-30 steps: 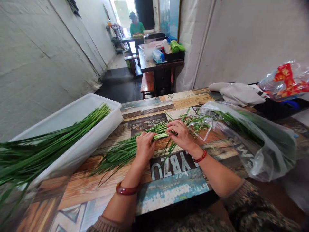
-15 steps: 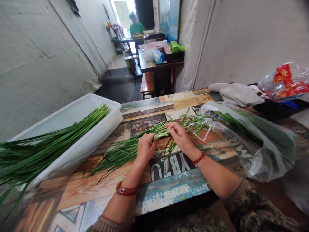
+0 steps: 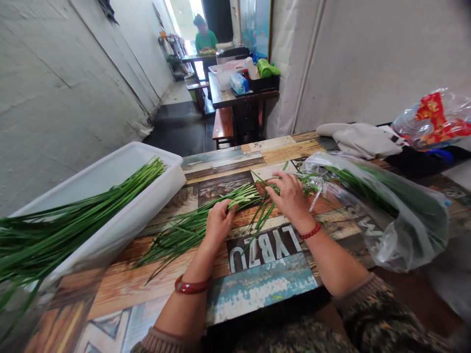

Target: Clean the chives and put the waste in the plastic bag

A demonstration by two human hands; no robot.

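My left hand [image 3: 220, 223] is closed around a bunch of garlic chives [image 3: 176, 235] near their pale ends, with the long green leaves spreading left over the table. The pale stalk ends [image 3: 248, 194] stick out past its fingers to the right. My right hand [image 3: 289, 195] is just beyond those ends, over a scatter of chive trimmings [image 3: 309, 182]. Its thumb and fingers are apart and bent, and nothing held shows in them. A few loose chives [image 3: 262, 215] lie between the hands.
A white plastic tub [image 3: 154, 201] with more chives stands at the left. On the right lie a clear plastic bag [image 3: 415, 211] with greens and a pale cap [image 3: 362, 138]. A person in green [image 3: 206, 41] is at a far table behind another table [image 3: 239, 98] with containers.
My right hand has moved right, away from the pale stalk ends and over the trimmings, its fingers spreading. My left hand keeps hold of the bunch. The view has shifted slightly.
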